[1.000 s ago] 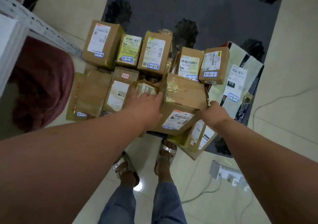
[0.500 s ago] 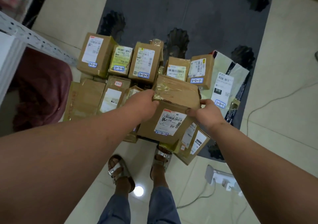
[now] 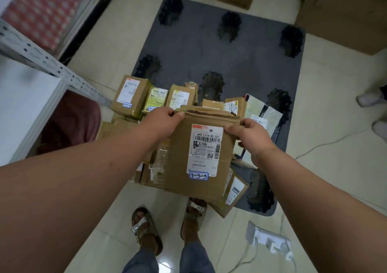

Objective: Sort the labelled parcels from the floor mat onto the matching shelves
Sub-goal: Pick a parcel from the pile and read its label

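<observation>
A pale tiled floor (image 3: 324, 126) is seen from above, and a dark grey mat (image 3: 209, 48) with black leaf shapes is spread on it. Many brown parcels (image 3: 130, 96) are packed close together at the near end of the mat, most with white labels. A white metal shelf (image 3: 41, 56) stands at the left, and a white power strip (image 3: 268, 241) with its cord lies on the tiles at the lower right. One box (image 3: 201, 157) is held up over the pile, with a label marked 3-3-5 facing up. The left hand (image 3: 161, 121) is curled round its top left corner and the right hand (image 3: 249, 134) round its top right corner, so each grip is clamped on the box. The box is held only along its top edge, so it could swing or slip if the hold is loosened. The top flaps look bent, and they could be torn by its weight. The cord could be tripped on if a step is taken to the right. The label could be misread, and the box put on the wrong shelf.
</observation>
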Demonstrator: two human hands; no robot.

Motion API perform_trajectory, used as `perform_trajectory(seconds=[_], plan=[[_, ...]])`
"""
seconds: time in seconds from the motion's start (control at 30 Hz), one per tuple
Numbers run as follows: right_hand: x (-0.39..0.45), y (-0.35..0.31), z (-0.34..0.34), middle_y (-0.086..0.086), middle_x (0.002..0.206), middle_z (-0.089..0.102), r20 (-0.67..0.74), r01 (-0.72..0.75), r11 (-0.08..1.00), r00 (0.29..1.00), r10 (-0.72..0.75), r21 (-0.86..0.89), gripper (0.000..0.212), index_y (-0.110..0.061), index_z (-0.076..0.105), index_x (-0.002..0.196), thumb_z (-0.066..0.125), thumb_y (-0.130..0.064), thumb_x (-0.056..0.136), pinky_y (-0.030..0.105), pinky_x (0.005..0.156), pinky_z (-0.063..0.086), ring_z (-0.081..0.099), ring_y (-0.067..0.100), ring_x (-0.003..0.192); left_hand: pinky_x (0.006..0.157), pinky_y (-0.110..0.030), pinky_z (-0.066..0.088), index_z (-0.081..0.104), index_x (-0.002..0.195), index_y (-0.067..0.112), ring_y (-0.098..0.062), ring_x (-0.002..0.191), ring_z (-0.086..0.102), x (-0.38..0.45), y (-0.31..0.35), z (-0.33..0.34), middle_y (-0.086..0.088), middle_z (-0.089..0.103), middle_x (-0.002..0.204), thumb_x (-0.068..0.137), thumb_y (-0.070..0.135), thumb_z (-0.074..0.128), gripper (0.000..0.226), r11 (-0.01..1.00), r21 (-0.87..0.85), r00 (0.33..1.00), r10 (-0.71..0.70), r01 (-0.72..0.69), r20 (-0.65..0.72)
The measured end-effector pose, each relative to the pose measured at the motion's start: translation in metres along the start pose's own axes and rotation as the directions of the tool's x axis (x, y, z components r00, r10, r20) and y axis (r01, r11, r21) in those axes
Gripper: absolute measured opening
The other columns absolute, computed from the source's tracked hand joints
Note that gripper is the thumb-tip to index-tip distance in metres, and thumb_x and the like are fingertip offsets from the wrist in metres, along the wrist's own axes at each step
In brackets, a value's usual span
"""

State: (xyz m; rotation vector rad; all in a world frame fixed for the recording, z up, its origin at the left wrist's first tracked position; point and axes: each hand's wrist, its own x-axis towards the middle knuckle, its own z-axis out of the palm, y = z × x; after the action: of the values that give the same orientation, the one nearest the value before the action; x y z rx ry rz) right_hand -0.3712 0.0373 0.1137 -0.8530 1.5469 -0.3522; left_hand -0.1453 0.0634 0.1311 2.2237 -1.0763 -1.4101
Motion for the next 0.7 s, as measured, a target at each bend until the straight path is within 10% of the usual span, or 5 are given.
perform_trajectory(seconds=[0.5, 0.7], plan=[[-0.062, -0.034, 0.063, 0.001, 0.102, 0.073, 0.13, 0.072, 0.997, 0.989, -0.067, -0.034, 0.034, -0.03, 0.054, 0.122, 0.067, -0.035, 0.091, 0.035, 0.065, 0.058, 0.072, 0.019, 0.085, 0.067, -0.033, 0.057, 0.062, 0.114, 0.009, -0.026, 0.102, 0.062, -0.067, -0.036, -0.076, -0.01, 0.063, 0.111, 0.102, 0.033, 0.052, 0.029, 0.963, -0.269, 0.996, -0.048, 0.027, -0.07], [-0.094, -0.036, 0.114, 0.001, 0.108, 0.072, 0.164, 0.101, 0.989, 0.983, -0.083, -0.108, 0.052, -0.03, 0.055, 0.123, 0.075, -0.046, 0.077, 0.052, 0.093, 0.054, 0.07, 0.024, 0.097, 0.064, -0.032, 0.059, 0.065, 0.103, 0.008, -0.02, 0.084, 0.063, -0.112, -0.073, -0.122, -0.009, 0.064, 0.097, 0.101, 0.03, 0.054, 0.025, 0.957, -0.29, 0.987, -0.056, 0.01, -0.15]])
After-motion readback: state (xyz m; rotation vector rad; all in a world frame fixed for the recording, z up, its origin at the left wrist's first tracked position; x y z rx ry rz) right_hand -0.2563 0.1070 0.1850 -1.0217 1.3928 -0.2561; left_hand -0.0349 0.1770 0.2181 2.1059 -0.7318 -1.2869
